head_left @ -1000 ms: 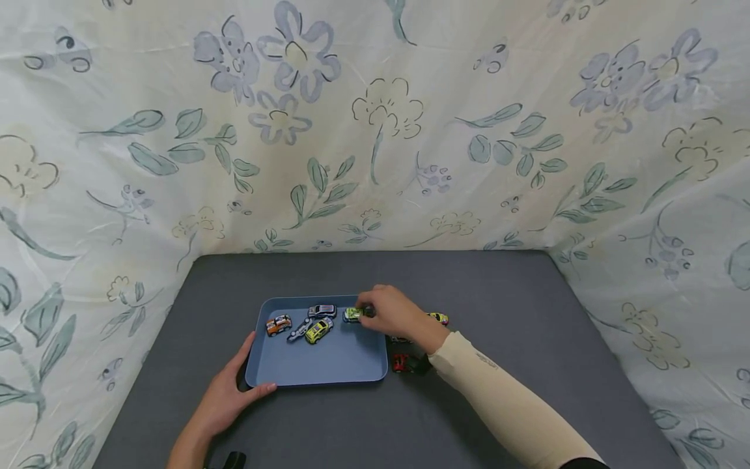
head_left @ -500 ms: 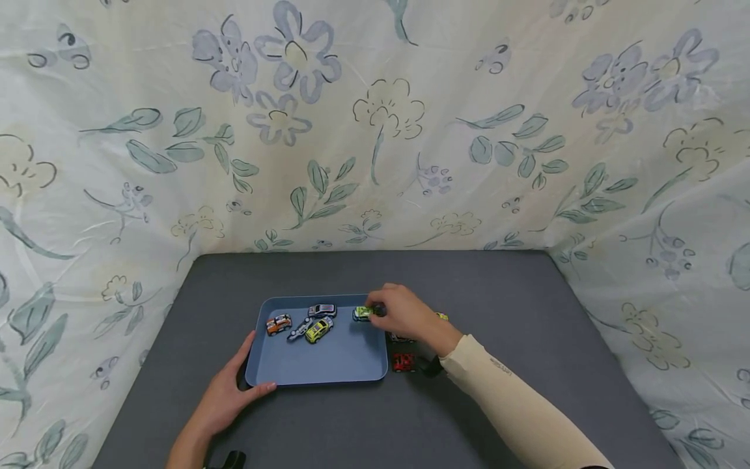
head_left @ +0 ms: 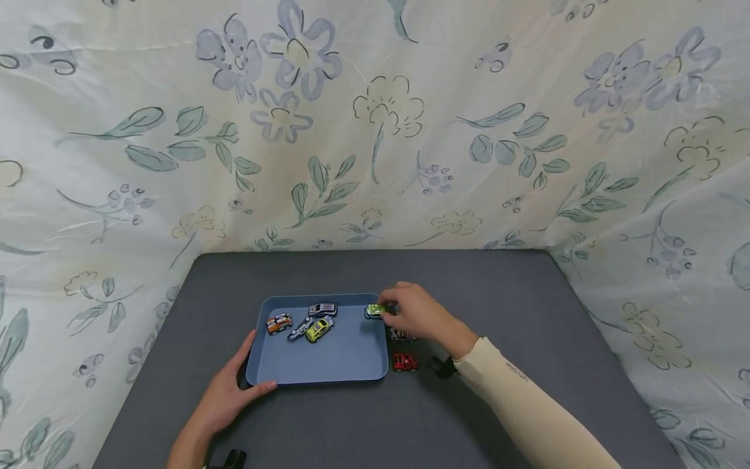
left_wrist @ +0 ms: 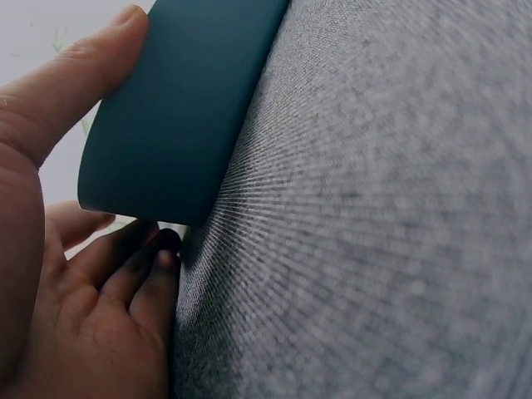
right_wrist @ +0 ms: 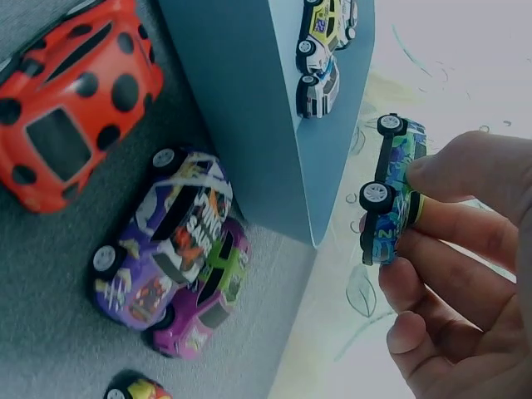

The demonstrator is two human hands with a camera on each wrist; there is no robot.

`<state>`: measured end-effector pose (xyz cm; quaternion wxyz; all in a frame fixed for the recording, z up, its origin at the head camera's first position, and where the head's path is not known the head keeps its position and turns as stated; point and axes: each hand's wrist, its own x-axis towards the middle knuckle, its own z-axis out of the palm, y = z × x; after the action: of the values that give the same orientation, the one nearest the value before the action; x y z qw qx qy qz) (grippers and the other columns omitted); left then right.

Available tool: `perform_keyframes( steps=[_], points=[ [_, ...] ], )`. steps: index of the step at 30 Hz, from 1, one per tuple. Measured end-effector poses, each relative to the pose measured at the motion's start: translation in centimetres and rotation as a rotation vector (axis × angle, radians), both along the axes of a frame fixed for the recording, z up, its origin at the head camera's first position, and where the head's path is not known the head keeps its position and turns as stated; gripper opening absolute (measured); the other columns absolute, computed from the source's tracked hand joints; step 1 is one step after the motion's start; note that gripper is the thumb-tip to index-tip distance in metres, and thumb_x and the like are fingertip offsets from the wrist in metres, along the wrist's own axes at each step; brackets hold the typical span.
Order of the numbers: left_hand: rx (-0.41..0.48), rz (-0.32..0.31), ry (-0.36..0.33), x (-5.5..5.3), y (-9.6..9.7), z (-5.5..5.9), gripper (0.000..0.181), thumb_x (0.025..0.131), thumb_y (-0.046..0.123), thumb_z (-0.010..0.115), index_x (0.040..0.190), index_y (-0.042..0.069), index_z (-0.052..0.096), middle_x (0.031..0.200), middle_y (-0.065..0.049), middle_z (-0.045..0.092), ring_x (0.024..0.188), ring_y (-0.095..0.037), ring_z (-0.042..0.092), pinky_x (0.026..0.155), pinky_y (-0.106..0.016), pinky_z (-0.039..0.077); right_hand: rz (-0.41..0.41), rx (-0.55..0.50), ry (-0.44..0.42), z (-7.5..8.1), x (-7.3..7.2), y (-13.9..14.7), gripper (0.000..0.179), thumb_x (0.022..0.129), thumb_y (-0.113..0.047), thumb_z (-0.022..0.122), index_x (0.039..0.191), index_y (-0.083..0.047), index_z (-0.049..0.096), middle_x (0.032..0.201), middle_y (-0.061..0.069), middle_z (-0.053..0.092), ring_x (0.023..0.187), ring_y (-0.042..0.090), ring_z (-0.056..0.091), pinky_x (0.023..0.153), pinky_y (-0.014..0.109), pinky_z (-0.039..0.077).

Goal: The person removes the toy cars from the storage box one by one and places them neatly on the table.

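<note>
L hand (head_left: 225,391): spread wide at tray's near L corner, thumb along near wall, index finger along L side; pos. unchanged vs 1.0 s ago.
Tray (head_left: 316,365): blue, on grey table (head_left: 328,423), approx. centre; same place as earlier.
Orange car (head_left: 278,324): in tray, nearest its L end; unmoved.
White car (head_left: 300,329): in tray, set diagonally, close by yellow car (head_left: 319,329); contact betw. the two can't be told. Both unmoved.
Grey car (head_left: 323,310): in tray, just behind yellow car, near far wall; unmoved.
Green-blue car (head_left: 374,312): in R hand, at tray's R end nr far corner (head view); R wrist view shows gap betw. car and rim. Shifted R since 1.0 s ago, when it was further inside tray outline.
R hand (head_left: 413,316): narrow, pinching green-blue car betw. thumb and fingers; moved R together w/ car, sleeve (head_left: 527,404) likewise.
Purple car (head_left: 402,334): on table, just beside tray's R wall, partly under R hand in head view; magenta car (right_wrist: 208,307) close alongside (R wrist view).
Red car (head_left: 405,361): black-spotted, on table R of tray, nearer than purple car; now in full view, partly covered 1.0 s ago.
</note>
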<state>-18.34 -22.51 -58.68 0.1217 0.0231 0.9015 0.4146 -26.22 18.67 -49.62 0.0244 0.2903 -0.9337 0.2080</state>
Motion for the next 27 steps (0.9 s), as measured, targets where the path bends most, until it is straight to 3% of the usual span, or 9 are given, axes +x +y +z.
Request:
perform_keyframes(
  steps=[27],
  points=[
    [0.003, 0.008, -0.024, 0.0, 0.0, 0.4, 0.126, 0.089, 0.057, 0.087, 0.177, 0.025, 0.002, 0.176, -0.031, 0.014, 0.157, -0.058, 0.019, 0.120, -0.076, 0.024, -0.051, -0.019, -0.005, 0.5, 1.5, 3.0, 0.019, 0.099, -0.014, 0.079, 0.118, -0.013, 0.082, 0.107, 0.000, 0.072, 0.095, 0.020, 0.068, 0.078, 0.038, 0.057]
  ],
)
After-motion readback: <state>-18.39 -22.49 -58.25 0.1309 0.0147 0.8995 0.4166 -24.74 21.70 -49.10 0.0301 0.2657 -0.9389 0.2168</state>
